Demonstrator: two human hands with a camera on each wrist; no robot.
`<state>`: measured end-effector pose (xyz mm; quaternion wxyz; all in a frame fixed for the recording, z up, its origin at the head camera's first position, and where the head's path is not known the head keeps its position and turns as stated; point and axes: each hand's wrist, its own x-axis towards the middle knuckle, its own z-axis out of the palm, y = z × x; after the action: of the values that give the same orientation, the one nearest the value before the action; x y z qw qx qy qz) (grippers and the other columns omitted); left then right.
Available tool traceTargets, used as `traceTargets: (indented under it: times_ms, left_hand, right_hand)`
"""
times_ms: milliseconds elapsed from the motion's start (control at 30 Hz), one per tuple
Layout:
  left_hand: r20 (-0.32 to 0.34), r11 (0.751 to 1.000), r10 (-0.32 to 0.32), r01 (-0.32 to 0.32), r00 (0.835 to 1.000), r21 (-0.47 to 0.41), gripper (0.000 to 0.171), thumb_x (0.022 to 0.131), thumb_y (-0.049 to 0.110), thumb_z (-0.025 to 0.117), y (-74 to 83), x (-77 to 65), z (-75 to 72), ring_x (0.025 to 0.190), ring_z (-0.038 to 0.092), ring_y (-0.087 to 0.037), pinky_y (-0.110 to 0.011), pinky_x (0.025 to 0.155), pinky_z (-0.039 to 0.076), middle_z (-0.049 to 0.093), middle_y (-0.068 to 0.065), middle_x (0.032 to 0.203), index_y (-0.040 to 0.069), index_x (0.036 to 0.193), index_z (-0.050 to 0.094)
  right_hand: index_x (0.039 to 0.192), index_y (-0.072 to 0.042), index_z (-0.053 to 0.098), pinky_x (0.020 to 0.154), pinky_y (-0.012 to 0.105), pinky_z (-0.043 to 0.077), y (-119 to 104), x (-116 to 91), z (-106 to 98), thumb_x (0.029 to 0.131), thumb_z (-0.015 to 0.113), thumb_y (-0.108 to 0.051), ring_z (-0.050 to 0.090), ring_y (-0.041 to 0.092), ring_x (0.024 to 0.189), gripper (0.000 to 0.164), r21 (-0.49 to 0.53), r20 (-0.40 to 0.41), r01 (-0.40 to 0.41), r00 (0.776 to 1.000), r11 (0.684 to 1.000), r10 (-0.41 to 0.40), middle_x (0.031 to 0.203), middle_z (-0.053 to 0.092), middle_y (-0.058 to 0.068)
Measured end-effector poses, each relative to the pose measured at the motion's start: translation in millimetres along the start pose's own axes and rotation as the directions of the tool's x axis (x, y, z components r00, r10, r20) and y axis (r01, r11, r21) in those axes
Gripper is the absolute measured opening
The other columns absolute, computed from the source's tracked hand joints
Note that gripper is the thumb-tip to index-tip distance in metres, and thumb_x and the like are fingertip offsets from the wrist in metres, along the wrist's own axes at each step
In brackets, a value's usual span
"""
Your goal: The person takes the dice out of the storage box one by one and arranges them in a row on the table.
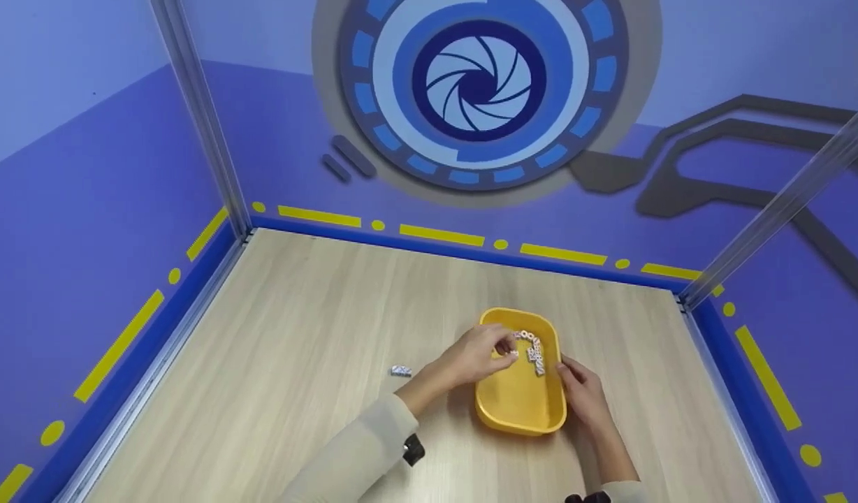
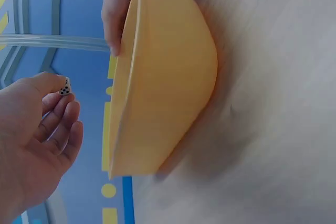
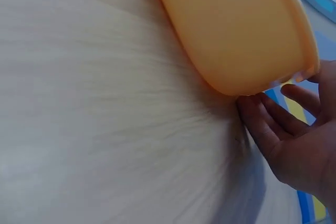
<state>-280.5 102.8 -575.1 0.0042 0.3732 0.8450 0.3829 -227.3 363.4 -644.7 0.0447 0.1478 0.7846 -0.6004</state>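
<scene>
My left hand (image 1: 475, 355) is over the yellow plastic bin (image 1: 514, 405), pinching a small white die (image 2: 65, 87) with black pips between thumb and fingertip. Its other fingers curl loosely in the left wrist view. Several white dice (image 1: 539, 360) lie in the bin, strung along its far and right part. My right hand (image 1: 587, 392) grips the bin's right side, the thumb at the rim and the fingers (image 3: 262, 121) against the outer wall. To the left of the bin, a small cluster of dice (image 1: 401, 371) lies on the table.
The wooden tabletop (image 1: 310, 314) is bounded by blue printed wall panels (image 1: 275, 140) at the back and sides. Metal posts (image 1: 209, 119) stand in the back corners.
</scene>
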Motion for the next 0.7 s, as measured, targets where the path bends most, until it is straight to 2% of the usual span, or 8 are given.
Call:
traceTargets:
  times_ms: [133,333,533,700]
  left_hand:
    - [-0.037,1.000,0.012,-0.012,0.999,-0.012,0.011,0.094,0.025,0.068,-7.6,-14.6,-20.6,0.088,0.061,-0.008,-0.017,0.077,0.051,0.062,0.004,0.095,0.015,0.098,0.065]
    - [-0.069,1.000,0.005,-0.006,0.998,-0.008,0.013,0.096,0.028,0.066,-21.3,-38.8,-48.7,0.092,0.061,-0.011,-0.022,0.081,0.053,0.061,0.003,0.098,0.016,0.100,0.065]
    - [-0.074,0.999,-0.014,0.017,0.997,0.045,0.011,0.096,0.032,0.066,-48.9,-70.0,-73.4,0.092,0.060,-0.008,-0.030,0.083,0.055,0.060,0.009,0.097,0.022,0.101,0.067]
    - [-0.090,0.996,-0.043,0.049,0.995,0.068,0.008,0.095,0.025,0.068,-75.9,-97.5,-87.7,0.093,0.061,-0.010,-0.033,0.082,0.055,0.062,0.009,0.098,0.019,0.102,0.068]
  right_hand:
    - [0.149,-0.012,0.042,0.093,0.040,0.052,-11.1,-3.7,-5.0,0.104,0.049,-0.030,0.057,0.030,0.119,0.049,-0.003,0.048,-0.021,0.999,1.000,0.021,0.142,0.051,0.016]
    - [0.149,-0.011,0.040,0.084,0.042,0.056,-20.6,-7.2,-8.3,0.103,0.049,-0.026,0.061,0.031,0.110,0.050,0.000,0.084,-0.084,0.993,0.996,0.084,0.136,0.052,0.021]
    - [0.151,-0.010,0.038,0.084,0.042,0.057,-19.5,-9.0,-7.5,0.103,0.047,-0.026,0.063,0.031,0.107,0.051,0.010,0.087,-0.097,0.992,0.995,0.096,0.133,0.054,0.021]
    - [0.152,-0.012,0.038,0.088,0.040,0.055,-14.6,-8.6,-5.7,0.105,0.046,-0.028,0.060,0.030,0.113,0.050,0.028,0.087,-0.084,0.993,0.996,0.082,0.137,0.053,0.019]
